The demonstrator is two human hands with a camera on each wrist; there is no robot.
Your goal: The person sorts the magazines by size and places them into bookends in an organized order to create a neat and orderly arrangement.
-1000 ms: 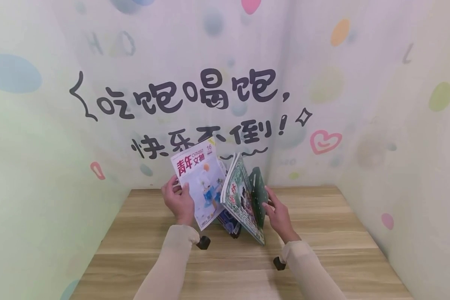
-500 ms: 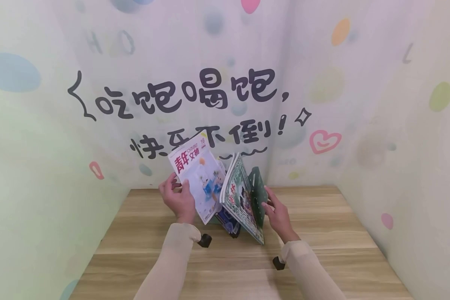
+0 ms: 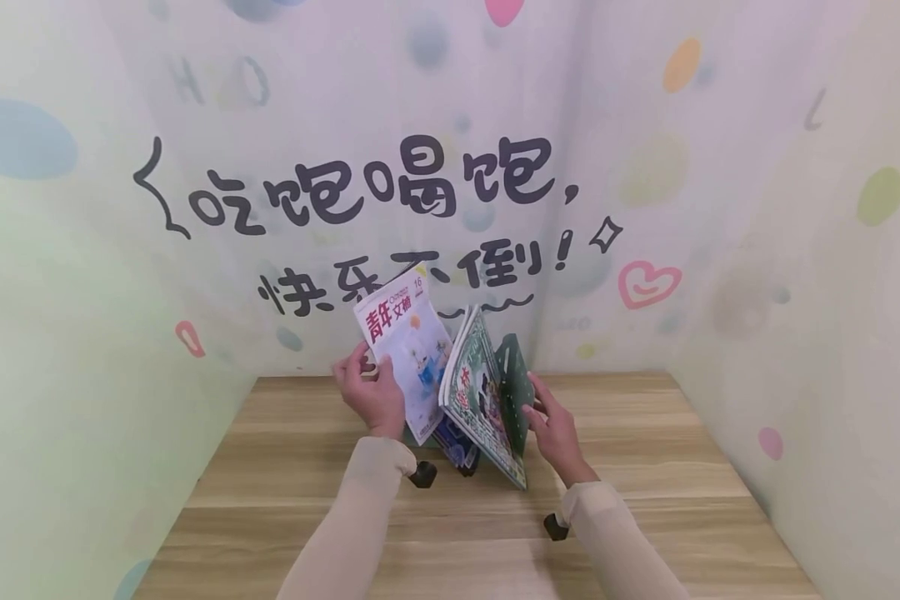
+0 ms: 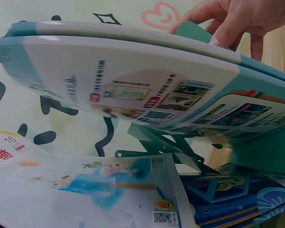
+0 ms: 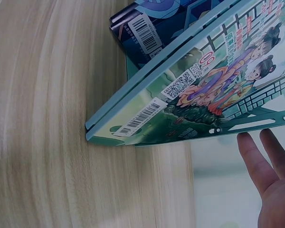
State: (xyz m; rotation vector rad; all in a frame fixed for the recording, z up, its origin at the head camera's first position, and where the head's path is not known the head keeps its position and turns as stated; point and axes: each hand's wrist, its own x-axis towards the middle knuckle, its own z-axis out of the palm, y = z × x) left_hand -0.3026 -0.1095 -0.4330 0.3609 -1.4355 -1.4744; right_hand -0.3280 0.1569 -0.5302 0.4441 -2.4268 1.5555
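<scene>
My left hand grips the left edge of a magazine with a pale cover and red title. The magazine is tilted and raised; its lower part also shows in the left wrist view. My right hand pinches the edge of a green slotted bookend, thumb on one side and fingers on the other. Against the bookend lean green-covered magazines, standing at a slant on the table. Dark blue magazines lie lower, between the pale magazine and the green ones, partly hidden.
A wood-grain table carries everything. Behind it rises a pale wall with printed dark lettering and coloured dots, and side walls enclose the table left and right. Black wrist mounts hang below the sleeves.
My left hand has shifted right with the pale magazine, bringing it closer to the green ones, after a small rise and tilt half a second ago. My right hand and the bookend stay put.
</scene>
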